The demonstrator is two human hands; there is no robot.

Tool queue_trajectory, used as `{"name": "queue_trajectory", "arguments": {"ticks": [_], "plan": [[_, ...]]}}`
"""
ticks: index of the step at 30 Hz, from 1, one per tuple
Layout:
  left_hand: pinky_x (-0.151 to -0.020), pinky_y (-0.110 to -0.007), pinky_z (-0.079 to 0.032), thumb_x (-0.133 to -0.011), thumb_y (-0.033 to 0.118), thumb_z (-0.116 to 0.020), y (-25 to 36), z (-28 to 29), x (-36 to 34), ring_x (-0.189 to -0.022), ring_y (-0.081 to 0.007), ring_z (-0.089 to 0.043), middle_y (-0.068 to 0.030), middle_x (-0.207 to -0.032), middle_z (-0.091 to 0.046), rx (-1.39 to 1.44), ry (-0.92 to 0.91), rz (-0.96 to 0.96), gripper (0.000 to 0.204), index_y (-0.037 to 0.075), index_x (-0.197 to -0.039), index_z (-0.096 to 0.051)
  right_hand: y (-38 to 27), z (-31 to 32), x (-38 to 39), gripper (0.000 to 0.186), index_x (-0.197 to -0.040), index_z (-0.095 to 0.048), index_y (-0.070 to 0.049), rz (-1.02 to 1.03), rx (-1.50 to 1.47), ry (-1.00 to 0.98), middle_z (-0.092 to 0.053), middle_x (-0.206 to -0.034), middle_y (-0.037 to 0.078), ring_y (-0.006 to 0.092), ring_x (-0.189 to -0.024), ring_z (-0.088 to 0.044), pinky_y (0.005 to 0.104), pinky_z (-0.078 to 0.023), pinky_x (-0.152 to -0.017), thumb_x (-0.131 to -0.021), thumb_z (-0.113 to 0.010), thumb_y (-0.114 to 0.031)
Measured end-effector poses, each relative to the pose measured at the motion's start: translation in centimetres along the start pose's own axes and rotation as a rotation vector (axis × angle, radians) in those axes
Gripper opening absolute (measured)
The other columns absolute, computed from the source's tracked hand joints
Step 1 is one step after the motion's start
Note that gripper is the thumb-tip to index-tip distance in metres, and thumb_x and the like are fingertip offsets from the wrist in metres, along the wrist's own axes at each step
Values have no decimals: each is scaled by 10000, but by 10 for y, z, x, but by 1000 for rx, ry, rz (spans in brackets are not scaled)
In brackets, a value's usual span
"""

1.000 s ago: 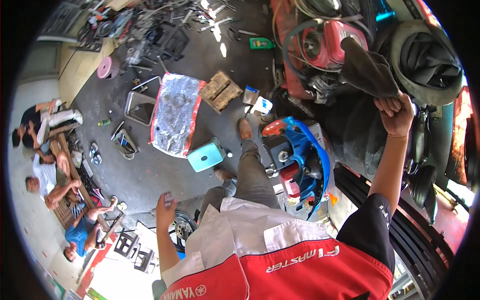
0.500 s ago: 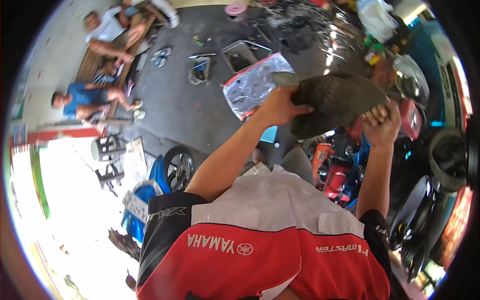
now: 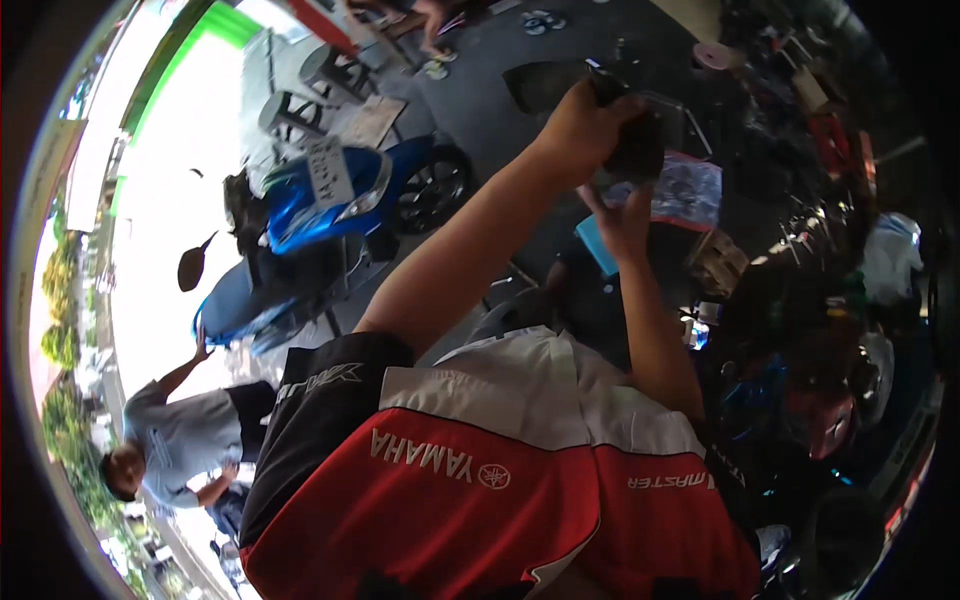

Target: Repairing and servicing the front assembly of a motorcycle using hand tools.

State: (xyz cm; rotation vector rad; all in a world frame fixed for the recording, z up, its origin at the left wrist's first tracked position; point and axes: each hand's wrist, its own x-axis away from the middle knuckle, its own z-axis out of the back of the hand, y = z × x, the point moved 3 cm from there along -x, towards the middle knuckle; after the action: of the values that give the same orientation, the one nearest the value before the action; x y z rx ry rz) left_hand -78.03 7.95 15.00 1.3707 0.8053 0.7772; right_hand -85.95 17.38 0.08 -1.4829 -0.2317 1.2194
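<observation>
Dark curved panel (image 3: pixel 560 85), raised at arm's length over grey workshop floor (image 3: pixel 480 110)
Likely light, stiff plastic, slick-faced, flexing at edges; best gripped by rim; left hand (image 3: pixel 580 125) clenched round right rim; right hand (image 3: pixel 625 225) spread underneath, fingers loosely supporting lower edge.

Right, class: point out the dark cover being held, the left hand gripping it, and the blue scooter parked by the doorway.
dark cover (image 3: pixel 545 85): head view, on its flat left part.
left hand (image 3: pixel 580 125): head view, on the back of the hand.
blue scooter (image 3: pixel 330 195): head view, on its front body panel.
</observation>
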Motion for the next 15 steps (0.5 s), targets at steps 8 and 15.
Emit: {"name": "queue_trajectory", "arguments": {"ticks": [8,15], "plan": [[-739,-351,-582,-962,113,-642,25,143,148,-842,-220,-700,-117,-955,-687,664,548,-46,189,-24,-1088,-613,40,-77,106,335,-1099,-615,15,-230,339,-426,-677,-986,248,414,-991,-660,488,-514,-809,-811,-720,-120],[-821,-318,-563,-985,72,-575,-50,359,324,-940,-214,-682,-93,-996,-697,768,946,-71,121,21,-1057,-659,30,-155,144,304,-1090,-626,-23,-68,433,-762,-704,-998,219,400,-979,-682,458,-533,-826,-810,-711,-106]]}}
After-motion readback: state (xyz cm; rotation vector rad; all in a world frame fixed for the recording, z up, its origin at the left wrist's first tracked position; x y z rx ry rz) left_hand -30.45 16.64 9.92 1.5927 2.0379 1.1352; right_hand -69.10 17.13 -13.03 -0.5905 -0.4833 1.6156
